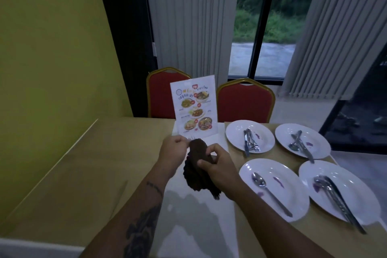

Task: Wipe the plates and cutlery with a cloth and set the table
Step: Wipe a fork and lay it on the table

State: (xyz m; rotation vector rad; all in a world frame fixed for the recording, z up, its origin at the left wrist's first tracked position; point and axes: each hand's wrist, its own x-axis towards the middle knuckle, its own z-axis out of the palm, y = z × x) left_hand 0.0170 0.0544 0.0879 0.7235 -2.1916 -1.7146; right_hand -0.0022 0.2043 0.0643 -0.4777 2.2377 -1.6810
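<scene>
Your right hand [217, 165] is clamped around a dark cloth [198, 170], bunching it so a pad of fabric wraps whatever sits inside. Your left hand [174, 148] is pinched shut on one end of a small piece of cutlery, probably a fork [191, 138], whose tips just show past the cloth; holding one end lets you draw the rest through the wrap. The hands are close together, joined through that piece.

To the right of your right hand lie four white plates; the nearest plate [293, 195] carries a spoon [270, 192], the others bundles of cutlery and purple smears. They look unwiped. Beyond your hands stands a menu card [194, 107].
</scene>
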